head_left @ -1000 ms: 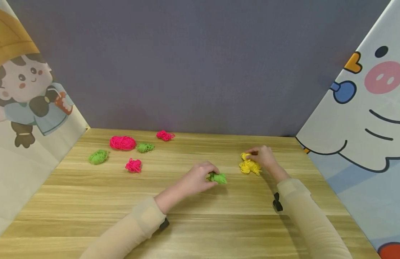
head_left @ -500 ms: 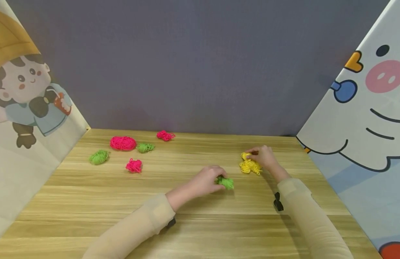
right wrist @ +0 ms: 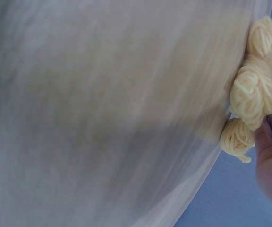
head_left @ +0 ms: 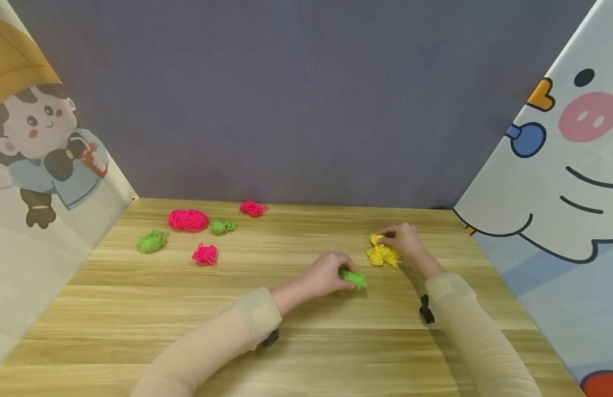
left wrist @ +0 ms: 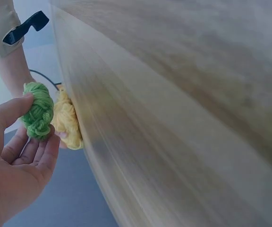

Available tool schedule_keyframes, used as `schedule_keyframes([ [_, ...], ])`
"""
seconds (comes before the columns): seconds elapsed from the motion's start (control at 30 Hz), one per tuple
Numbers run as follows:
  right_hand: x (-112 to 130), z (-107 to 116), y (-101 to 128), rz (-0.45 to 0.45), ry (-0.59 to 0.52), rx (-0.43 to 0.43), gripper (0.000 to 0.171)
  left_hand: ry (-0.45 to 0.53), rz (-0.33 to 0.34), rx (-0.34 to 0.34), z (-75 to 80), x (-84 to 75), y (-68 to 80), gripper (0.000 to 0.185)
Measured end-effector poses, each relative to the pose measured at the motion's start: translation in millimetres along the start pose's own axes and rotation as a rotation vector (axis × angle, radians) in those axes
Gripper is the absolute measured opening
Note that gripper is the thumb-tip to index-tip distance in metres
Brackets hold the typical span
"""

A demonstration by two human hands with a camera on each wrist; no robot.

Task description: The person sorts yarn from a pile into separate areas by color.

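Note:
My left hand pinches a small green yarn bundle between thumb and fingertips, a little above the table. In the left wrist view the green yarn bundle overlaps yellow yarn behind it. Farther right, my right hand holds a yellow yarn ball at the back of a small yellow yarn pile. The right wrist view shows several yellow yarn balls clustered against the tabletop, with the right hand's fingers at their side; the fingertips are partly hidden by the yarn.
At the table's left lie a large pink yarn skein, two green yarn bundles, and a smaller pink bundle. Another pink bundle lies near the grey back panel. Printed cartoon panels flank both sides of the wooden table.
My left hand has carried the green yarn bundle to the right, nearer the yellow pile. The right hand stays in place at the yellow yarn.

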State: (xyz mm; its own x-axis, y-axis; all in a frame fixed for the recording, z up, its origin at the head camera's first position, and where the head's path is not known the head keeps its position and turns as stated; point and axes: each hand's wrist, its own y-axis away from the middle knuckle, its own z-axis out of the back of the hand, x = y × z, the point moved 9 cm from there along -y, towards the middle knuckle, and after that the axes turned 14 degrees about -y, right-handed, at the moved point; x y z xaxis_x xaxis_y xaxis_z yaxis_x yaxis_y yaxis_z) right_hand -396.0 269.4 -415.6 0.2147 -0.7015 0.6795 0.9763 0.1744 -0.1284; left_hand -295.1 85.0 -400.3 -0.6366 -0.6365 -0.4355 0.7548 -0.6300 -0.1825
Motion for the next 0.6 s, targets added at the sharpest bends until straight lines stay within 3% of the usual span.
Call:
schedule_keyframes([
  [0.3, 1.1, 0.2, -2.0, 0.023, -0.002, -0.011, 0.022, 0.111, 0.040, 0.058, -14.5, 8.1, -10.0, 0.028],
  [0.6, -0.7, -1.0, -2.2, 0.020, -0.007, -0.004, 0.023, 0.263, 0.168, 0.124, -29.1, 21.5, -12.1, 0.028],
])
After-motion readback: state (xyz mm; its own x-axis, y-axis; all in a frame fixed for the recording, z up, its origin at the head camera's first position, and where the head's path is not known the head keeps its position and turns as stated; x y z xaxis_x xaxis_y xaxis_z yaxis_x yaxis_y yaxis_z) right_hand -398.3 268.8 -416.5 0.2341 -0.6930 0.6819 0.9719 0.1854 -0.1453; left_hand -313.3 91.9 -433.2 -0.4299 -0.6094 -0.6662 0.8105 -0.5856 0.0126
